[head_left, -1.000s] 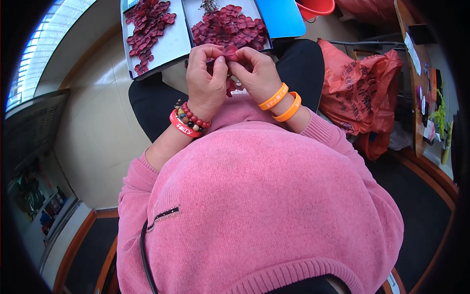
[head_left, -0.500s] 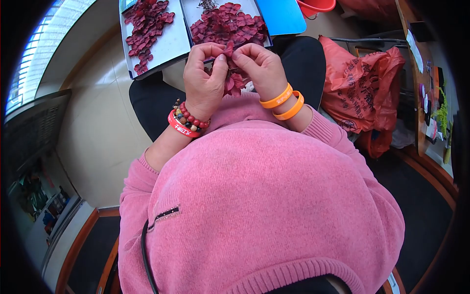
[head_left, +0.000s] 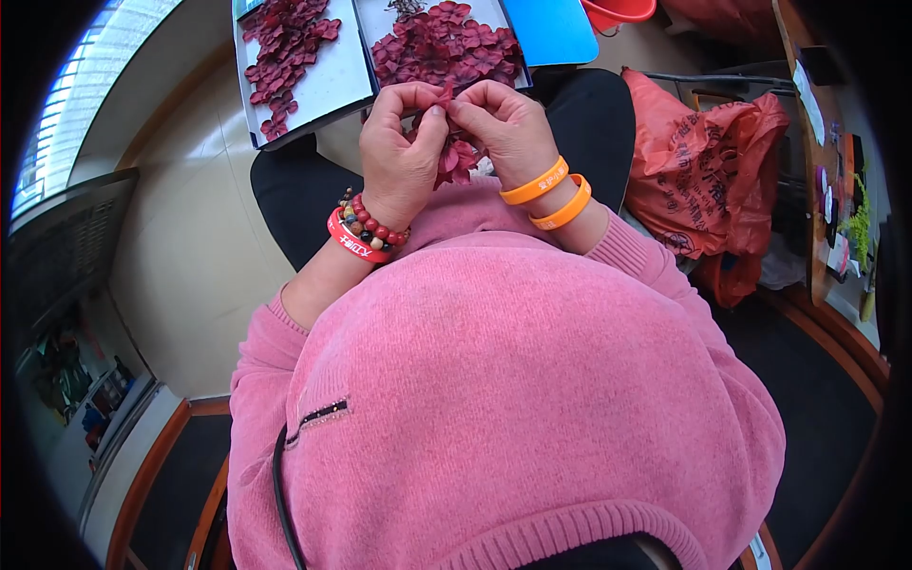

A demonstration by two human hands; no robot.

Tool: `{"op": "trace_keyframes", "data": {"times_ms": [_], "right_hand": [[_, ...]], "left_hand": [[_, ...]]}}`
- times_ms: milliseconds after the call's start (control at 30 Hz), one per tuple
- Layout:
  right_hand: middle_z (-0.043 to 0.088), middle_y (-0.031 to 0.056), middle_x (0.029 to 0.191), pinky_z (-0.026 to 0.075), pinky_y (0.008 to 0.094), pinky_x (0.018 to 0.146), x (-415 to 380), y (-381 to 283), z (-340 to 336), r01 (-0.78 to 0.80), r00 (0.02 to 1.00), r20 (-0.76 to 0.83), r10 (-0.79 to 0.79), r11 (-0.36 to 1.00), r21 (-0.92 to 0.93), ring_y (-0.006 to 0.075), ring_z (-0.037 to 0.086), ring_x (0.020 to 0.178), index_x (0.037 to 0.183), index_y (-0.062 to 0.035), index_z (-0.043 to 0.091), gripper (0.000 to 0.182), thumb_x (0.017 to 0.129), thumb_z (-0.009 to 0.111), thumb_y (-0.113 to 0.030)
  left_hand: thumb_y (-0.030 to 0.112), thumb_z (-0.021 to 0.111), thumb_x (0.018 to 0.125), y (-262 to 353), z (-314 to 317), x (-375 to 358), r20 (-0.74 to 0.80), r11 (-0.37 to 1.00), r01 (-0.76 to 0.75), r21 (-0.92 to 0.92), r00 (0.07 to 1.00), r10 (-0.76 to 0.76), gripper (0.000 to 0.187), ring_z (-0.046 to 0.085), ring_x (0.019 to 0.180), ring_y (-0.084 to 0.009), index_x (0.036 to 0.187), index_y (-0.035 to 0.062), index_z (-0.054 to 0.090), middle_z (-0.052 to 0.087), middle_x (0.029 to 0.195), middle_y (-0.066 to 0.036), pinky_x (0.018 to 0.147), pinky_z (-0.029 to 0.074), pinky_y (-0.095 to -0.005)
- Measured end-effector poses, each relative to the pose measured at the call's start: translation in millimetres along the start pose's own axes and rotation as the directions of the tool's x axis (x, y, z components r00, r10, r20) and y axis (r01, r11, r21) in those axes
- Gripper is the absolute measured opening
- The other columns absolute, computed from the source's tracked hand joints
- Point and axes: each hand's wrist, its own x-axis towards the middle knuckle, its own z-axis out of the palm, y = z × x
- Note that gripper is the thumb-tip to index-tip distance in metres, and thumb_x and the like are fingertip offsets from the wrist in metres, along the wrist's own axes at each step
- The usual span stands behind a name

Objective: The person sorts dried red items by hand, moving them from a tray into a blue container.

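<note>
My left hand [head_left: 401, 142] and my right hand [head_left: 508, 133] meet in front of my chest, thumbs and forefingers pinched on a dark red artificial flower petal [head_left: 445, 94]. Below the fingertips, more petals of the same kind hang in a cluster [head_left: 459, 161], partly hidden by my hands. Just beyond lies a shallow white box, its right half holding a heap of dark red petals [head_left: 446, 47] and its left half [head_left: 328, 90] a long row of overlapping ones [head_left: 285, 57].
A blue panel [head_left: 549, 30] adjoins the box on the right, with a red basin [head_left: 617, 11] behind it. Red plastic bags [head_left: 703, 171] stand right of my knee. A wooden shelf edge [head_left: 807, 171] rises at far right; a dark screen-like panel [head_left: 71, 237] is at left.
My hands stay pinched together on the petal, with only slight shifts of the fingers and right wrist. The box and petals look unchanged.
</note>
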Motion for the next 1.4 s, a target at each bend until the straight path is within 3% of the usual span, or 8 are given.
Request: {"op": "trace_keyframes", "data": {"times_ms": [167,267,300,400,667,833,1067,1400], "right_hand": [[0.058,0.0000,0.068,0.045,0.0181,0.047,3,10,-6,-0.088,0.994,0.072,0.080,0.988,0.125,0.0043,0.054,0.053,0.080,-0.0041,0.059,0.019,0.088,0.062,-0.021],[0.057,0.0002,0.066,0.045,0.0182,0.046,3,0,-5,-0.134,0.989,0.093,0.117,0.969,0.209,0.0045,0.052,0.051,0.079,-0.0033,0.059,0.028,0.089,0.062,-0.029],[0.056,0.0004,0.066,0.045,0.0184,0.046,3,2,-4,-0.129,0.990,0.085,0.115,0.973,0.191,0.0047,0.052,0.051,0.078,-0.0031,0.059,0.029,0.088,0.062,-0.030],[0.056,0.0009,0.066,0.045,0.0190,0.046,4,4,-2,-0.111,0.993,0.058,0.105,0.987,0.119,0.0054,0.051,0.050,0.078,-0.0025,0.058,0.031,0.088,0.062,-0.032],[0.057,0.0018,0.068,0.045,0.0199,0.046,3,7,-2,-0.068,0.997,0.035,0.066,0.997,0.048,0.0063,0.051,0.052,0.079,-0.0017,0.057,0.019,0.090,0.059,-0.016],[0.057,0.0021,0.067,0.045,0.0207,0.046,5,11,-4,0.030,0.999,0.029,-0.027,0.996,-0.083,0.0062,0.052,0.053,0.079,-0.0002,0.057,0.018,0.091,0.057,-0.014],[0.058,0.0019,0.069,0.048,0.0206,0.050,3,11,0,0.086,0.996,-0.025,-0.089,0.990,-0.116,0.0061,0.054,0.057,0.080,0.0008,0.057,0.019,0.091,0.056,-0.014],[0.058,0.0006,0.070,0.048,0.0197,0.052,5,15,-3,0.096,0.995,-0.020,-0.099,0.987,-0.133,0.0045,0.055,0.059,0.081,0.0002,0.058,0.019,0.092,0.055,-0.016]], "left_hand": [[0.000,0.056,0.086,0,-2,-1,0.054,0.977,-0.040,0.209,0.998,0.029,0.009,0.058,0.082,-0.0094,0.094,-0.0002,0.054,0.059,0.095,-0.006,0.067,0.051,-0.0231],[-0.001,0.059,0.079,0,-2,1,0.119,0.751,-0.368,0.549,0.923,0.365,0.010,0.060,0.078,-0.0173,0.088,0.0007,0.055,0.060,0.088,-0.008,0.066,0.050,-0.0285],[-0.001,0.061,0.074,1,-1,2,0.137,0.689,-0.422,0.589,0.893,0.429,0.012,0.058,0.076,-0.0252,0.084,0.0009,0.055,0.058,0.086,-0.011,0.067,0.048,-0.0334],[0.002,0.060,0.071,1,2,4,0.157,0.649,-0.471,0.597,0.862,0.482,0.014,0.054,0.077,-0.0292,0.082,0.0050,0.052,0.056,0.081,-0.009,0.075,0.040,-0.0404],[0.005,0.061,0.073,-4,3,-1,0.075,0.864,-0.223,0.452,0.974,0.213,0.011,0.055,0.075,-0.0294,0.081,0.0038,0.054,0.057,0.078,-0.010,0.072,0.042,-0.0398],[0.001,0.056,0.084,-7,-3,-1,0.152,0.882,-0.188,0.433,0.979,0.134,0.010,0.062,0.057,-0.0087,0.093,-0.0009,0.053,0.061,0.080,-0.006,0.049,0.049,-0.0205],[0.001,0.055,0.088,-4,-5,-3,0.148,0.965,-0.024,0.260,0.989,-0.015,0.010,0.061,0.057,-0.0085,0.097,-0.0017,0.054,0.062,0.084,-0.006,0.048,0.048,-0.0201],[0.004,0.053,0.091,0,-6,-5,0.143,0.993,0.035,0.114,0.988,-0.052,0.015,0.059,0.074,-0.0043,0.104,-0.0022,0.057,0.063,0.090,-0.003,0.060,0.049,-0.0178]]}}
